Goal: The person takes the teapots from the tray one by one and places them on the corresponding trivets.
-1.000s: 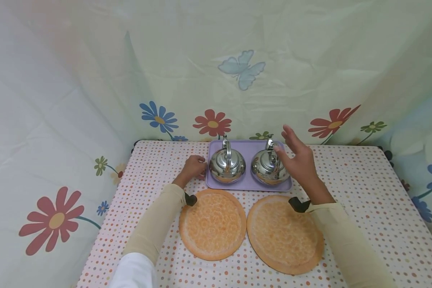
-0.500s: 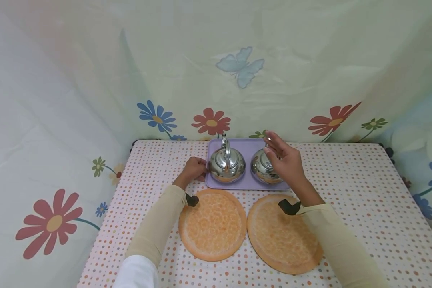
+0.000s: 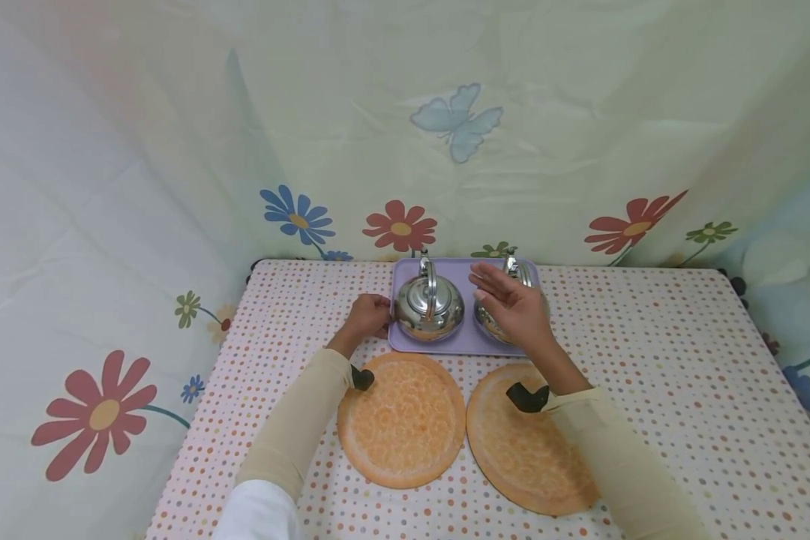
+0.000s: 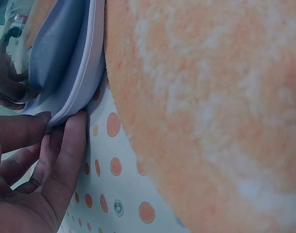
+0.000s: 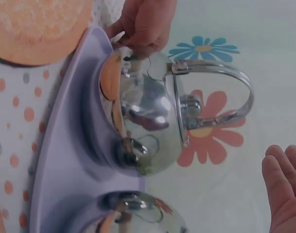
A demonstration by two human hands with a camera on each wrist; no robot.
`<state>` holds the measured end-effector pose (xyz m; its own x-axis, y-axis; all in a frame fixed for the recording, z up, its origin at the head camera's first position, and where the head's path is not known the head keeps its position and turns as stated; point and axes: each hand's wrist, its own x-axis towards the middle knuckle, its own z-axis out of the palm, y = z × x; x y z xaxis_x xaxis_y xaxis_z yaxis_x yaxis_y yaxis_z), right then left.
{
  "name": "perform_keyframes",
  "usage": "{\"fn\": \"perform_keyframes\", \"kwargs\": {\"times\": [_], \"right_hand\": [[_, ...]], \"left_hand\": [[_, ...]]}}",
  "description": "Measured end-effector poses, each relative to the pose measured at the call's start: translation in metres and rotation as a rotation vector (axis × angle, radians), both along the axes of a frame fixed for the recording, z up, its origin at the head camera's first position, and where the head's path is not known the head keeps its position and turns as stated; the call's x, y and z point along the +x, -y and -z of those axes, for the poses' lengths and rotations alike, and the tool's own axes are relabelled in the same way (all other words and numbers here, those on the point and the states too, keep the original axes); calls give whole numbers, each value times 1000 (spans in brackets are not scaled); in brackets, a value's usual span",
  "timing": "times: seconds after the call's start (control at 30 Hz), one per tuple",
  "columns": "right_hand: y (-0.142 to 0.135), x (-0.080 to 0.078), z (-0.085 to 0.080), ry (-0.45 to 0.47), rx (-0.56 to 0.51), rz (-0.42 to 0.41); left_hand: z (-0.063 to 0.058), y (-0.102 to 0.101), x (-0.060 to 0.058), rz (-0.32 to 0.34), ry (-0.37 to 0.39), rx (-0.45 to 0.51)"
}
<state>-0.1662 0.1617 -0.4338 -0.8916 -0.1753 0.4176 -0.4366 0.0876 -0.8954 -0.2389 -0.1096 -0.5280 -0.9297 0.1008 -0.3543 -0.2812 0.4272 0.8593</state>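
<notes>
Left wrist view, tray rim (image 4: 90,63); pinched by left fingers (image 4: 68,158)

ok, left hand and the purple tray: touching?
Touching. The left wrist view shows it: the left hand pinches the rim of the purple tray, with no gap at the rim.

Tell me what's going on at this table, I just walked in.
A person has both hands at a purple tray with two shiny metal kettles on it. The left hand pinches the tray's edge near its left front corner. The right hand is open, holding nothing, in the air by the right kettle. The left kettle stands untouched. Nearer the person, a left mat and a right mat, both round and orange, lie side by side.
</notes>
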Motion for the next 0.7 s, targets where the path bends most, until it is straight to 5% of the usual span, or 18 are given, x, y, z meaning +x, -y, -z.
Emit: {"fn": "perform_keyframes", "kwargs": {"times": [0.27, 0.7], "right_hand": [[8, -6, 20, 156, -62, -62], [26, -9, 33, 276, -78, -149]], "left_hand": [[-2, -1, 2, 19, -19, -21], [-3, -3, 1, 6, -13, -43]]}}
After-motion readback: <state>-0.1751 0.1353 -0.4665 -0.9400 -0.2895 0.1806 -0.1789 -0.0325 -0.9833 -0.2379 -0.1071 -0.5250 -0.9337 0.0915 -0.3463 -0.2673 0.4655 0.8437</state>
